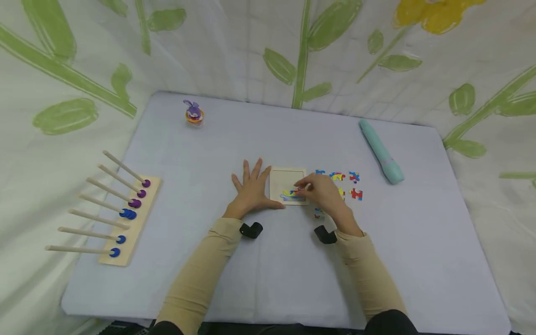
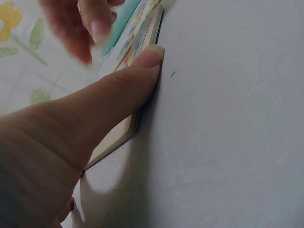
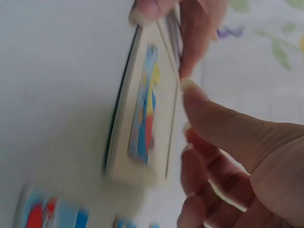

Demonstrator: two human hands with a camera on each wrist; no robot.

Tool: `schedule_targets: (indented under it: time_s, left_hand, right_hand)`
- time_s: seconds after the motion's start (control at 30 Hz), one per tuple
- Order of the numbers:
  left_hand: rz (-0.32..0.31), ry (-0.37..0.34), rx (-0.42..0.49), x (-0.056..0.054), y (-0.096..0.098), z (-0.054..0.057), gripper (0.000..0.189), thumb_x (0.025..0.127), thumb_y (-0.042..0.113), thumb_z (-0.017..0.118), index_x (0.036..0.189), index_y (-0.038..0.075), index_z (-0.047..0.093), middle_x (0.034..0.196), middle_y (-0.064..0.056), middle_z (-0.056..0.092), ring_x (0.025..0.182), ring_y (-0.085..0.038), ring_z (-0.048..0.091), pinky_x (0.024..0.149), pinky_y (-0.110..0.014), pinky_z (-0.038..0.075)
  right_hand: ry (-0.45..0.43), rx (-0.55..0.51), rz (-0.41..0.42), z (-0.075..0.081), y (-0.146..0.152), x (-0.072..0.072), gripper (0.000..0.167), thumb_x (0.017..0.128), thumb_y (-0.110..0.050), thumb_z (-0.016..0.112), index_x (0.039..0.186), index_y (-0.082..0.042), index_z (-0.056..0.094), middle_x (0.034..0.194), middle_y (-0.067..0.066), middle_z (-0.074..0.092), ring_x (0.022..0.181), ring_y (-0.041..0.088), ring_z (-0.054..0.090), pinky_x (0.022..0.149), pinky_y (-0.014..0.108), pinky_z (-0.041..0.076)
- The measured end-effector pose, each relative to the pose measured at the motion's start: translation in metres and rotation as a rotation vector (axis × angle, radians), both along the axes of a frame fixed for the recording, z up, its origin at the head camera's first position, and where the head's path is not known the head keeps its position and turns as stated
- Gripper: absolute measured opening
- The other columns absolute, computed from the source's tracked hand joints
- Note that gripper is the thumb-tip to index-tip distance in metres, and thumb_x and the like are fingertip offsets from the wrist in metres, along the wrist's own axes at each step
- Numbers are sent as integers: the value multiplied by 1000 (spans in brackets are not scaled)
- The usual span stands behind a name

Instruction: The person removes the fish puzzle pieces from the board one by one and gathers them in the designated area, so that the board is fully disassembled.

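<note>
A shallow wooden puzzle tray point(image 1: 279, 179) lies on the table with joined colourful jigsaw pieces point(image 3: 148, 121) along its near side. My left hand point(image 1: 250, 194) is spread at its left, the thumb point(image 2: 137, 71) resting along the near rim and the other fingers straight. Over the tray's right part hovers my right hand point(image 1: 324, 193), its fingers loosely bent and thumb forward. No piece shows between its fingertips in the right wrist view. Loose jigsaw pieces point(image 1: 356, 194) lie to the right of the tray, some partly hidden by the right hand.
A wooden peg board point(image 1: 140, 223) with blue and purple beads stands at the left. At the back left sits a small purple toy point(image 1: 193, 111). A mint-green cylindrical object point(image 1: 380, 151) lies at the back right. Flower-patterned cloth point(image 1: 209, 56) hangs behind the table.
</note>
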State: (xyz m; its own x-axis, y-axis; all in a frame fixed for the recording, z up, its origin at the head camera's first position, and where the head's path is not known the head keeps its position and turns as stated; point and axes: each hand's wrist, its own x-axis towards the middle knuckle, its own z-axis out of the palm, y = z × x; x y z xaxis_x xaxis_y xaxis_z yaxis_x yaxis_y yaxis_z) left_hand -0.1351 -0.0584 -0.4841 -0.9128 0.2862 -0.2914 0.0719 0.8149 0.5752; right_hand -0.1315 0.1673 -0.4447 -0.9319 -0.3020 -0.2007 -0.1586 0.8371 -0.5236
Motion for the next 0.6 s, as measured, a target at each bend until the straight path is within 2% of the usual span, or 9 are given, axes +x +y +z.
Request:
schedule_targets:
  time_s: [0.13,0.27,0.43,0.6]
  left_hand:
    - [-7,6,9,0,2,-5,128,68,60,91,166,16,22,177,-10,-4,159,-44,-25,118,-82,-10]
    - [-3,11,14,0,3,-6,128,68,60,91,166,17,22,177,-9,-4,159,-43,-24,118,-82,-10]
    - [6,14,17,0,1,-2,127,68,58,92,166,16,22,177,-10,-4,159,-44,-23,118,-81,-9]
    - [7,16,22,0,0,-1,126,69,57,92,166,16,23,177,-11,-3,159,-45,-23,118,-82,-10]
  right_hand:
    - [-69,81,116,-1,-18,-11,29,88,-21,83,114,-9,80,112,8,79,101,25,74,85,39,60]
    - [-107,67,190,-2,-19,-17,28,88,-15,82,113,-5,78,112,11,80,101,27,75,90,42,61]
    - [-104,42,256,-2,-22,-20,29,89,-10,80,117,-2,76,113,14,79,99,27,75,89,40,61]
    - [-54,22,296,-4,-20,-20,27,88,-9,81,115,-3,78,112,12,78,97,26,74,86,38,61]
